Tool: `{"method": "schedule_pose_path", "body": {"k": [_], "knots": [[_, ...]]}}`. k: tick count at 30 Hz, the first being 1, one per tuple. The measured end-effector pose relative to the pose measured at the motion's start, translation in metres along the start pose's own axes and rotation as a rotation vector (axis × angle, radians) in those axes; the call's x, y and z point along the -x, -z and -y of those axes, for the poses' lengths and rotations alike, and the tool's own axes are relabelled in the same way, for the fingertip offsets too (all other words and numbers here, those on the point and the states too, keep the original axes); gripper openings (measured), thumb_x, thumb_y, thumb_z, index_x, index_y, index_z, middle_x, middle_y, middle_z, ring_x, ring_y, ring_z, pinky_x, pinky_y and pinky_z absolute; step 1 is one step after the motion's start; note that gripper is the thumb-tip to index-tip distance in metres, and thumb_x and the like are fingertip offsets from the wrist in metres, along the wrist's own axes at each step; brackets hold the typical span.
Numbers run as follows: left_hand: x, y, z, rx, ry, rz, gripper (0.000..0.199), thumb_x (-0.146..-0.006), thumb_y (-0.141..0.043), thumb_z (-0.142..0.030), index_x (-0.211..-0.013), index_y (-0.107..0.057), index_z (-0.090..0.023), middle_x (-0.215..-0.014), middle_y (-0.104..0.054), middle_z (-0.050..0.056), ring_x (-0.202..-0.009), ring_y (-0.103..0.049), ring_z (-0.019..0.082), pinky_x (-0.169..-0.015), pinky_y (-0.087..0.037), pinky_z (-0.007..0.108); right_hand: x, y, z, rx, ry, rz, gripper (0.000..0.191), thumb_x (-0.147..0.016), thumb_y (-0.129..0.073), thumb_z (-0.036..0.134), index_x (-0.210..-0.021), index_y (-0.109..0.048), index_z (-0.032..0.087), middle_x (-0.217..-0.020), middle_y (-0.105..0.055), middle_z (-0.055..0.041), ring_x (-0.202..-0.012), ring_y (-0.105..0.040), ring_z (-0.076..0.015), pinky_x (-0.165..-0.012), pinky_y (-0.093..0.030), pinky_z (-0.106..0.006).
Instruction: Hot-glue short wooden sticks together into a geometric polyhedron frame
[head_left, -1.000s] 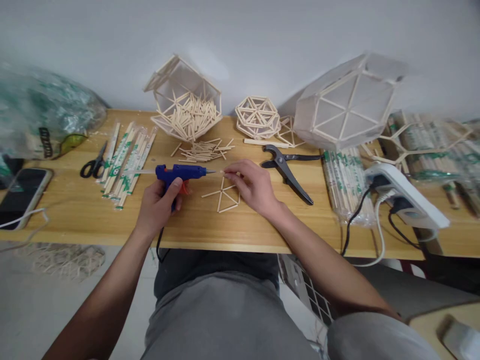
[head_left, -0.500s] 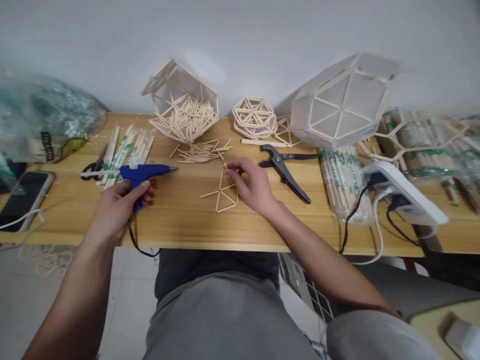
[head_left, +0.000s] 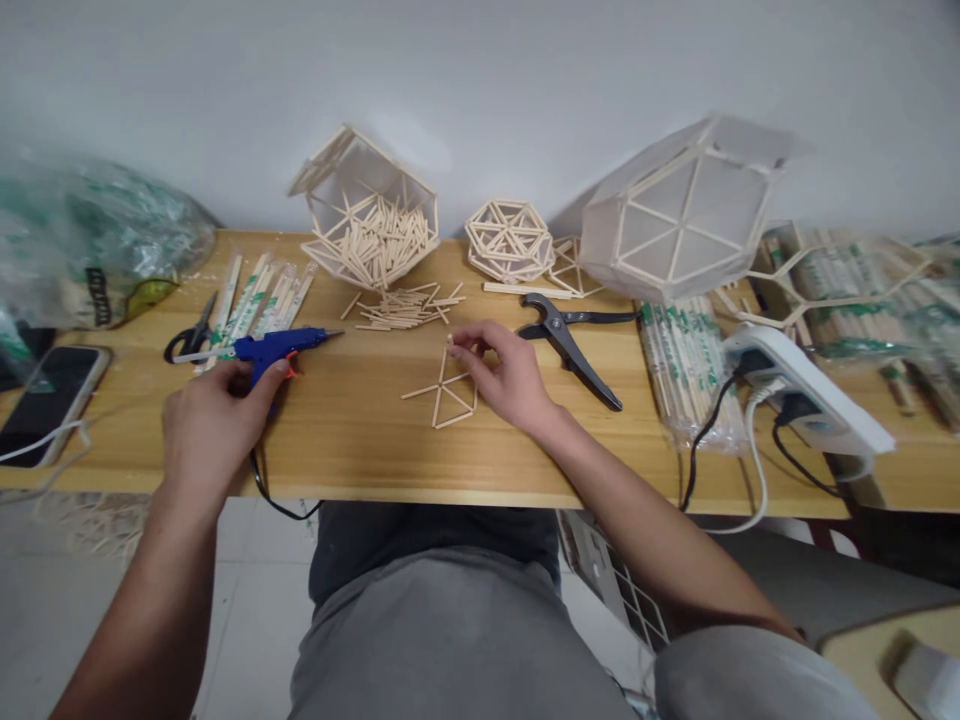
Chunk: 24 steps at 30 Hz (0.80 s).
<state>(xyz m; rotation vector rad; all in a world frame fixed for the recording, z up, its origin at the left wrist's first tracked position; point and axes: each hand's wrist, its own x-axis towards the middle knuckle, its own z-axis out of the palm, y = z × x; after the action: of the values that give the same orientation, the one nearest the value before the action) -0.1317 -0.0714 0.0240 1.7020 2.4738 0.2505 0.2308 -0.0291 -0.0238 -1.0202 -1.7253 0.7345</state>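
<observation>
My left hand [head_left: 217, 415] is wrapped round a blue glue gun [head_left: 276, 347], its nozzle pointing right and slightly up. A flat figure of joined wooden sticks [head_left: 440, 386] lies on the wooden table [head_left: 337, 440], its spokes meeting at a centre. Just right of it, the thumb and fingers of my right hand [head_left: 506, 372] pinch a small pale stick end near the figure's top; part of the figure is hidden behind the hand. Loose short sticks [head_left: 405, 308] lie behind the figure, in front of a stick-framed bowl [head_left: 382, 235] full of sticks.
Black cutters [head_left: 570, 345] lie right of my right hand. Farther right are packed chopsticks [head_left: 690, 370] and a power strip [head_left: 810, 390] with cables. Scissors [head_left: 193, 333] and a phone [head_left: 52, 400] lie left. Stick-framed shapes [head_left: 510, 240] stand at the back.
My left hand has turned, and the glue gun has shifted slightly left with its nozzle tilted farther up. My right hand holds nearly the same place by the stick figure.
</observation>
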Motion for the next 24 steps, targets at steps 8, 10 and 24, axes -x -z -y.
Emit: {"method": "schedule_pose_path", "body": {"k": [8,10,24], "knots": [[0.002,-0.002,-0.003,-0.008,0.039,-0.018,0.039,-0.095,-0.067,-0.061,-0.100,-0.073,-0.023,-0.088,-0.078,0.007,-0.098,-0.075,0.034,-0.090,-0.057,0.042,-0.003,0.002,0.010,-0.199,-0.128,0.041,0.023,-0.101,-0.083,0.048,-0.103,-0.080,0.025,-0.095,-0.082,-0.0024,-0.086,-0.074,-0.0191,-0.078,-0.059,-0.033],[0.006,-0.002,-0.005,0.003,0.039,-0.103,0.043,-0.093,-0.071,-0.062,-0.107,-0.073,-0.022,-0.101,-0.079,0.011,-0.111,-0.074,0.039,-0.098,-0.058,0.050,-0.004,0.003,0.012,-0.251,-0.165,0.059,0.026,-0.098,-0.085,0.050,-0.102,-0.082,0.024,-0.093,-0.082,-0.0021,-0.084,-0.073,-0.0183,-0.076,-0.058,-0.033],[0.070,-0.046,-0.123,0.857,-0.619,0.071,0.027,-0.107,-0.075,-0.042,-0.128,-0.076,-0.025,-0.111,-0.086,0.003,-0.095,-0.082,0.019,-0.091,-0.066,0.033,-0.004,0.006,0.017,-0.513,-0.294,0.274,0.043,-0.089,-0.091,0.063,-0.101,-0.085,0.022,-0.097,-0.087,-0.0043,-0.089,-0.080,-0.0199,-0.081,-0.065,-0.034]]}}
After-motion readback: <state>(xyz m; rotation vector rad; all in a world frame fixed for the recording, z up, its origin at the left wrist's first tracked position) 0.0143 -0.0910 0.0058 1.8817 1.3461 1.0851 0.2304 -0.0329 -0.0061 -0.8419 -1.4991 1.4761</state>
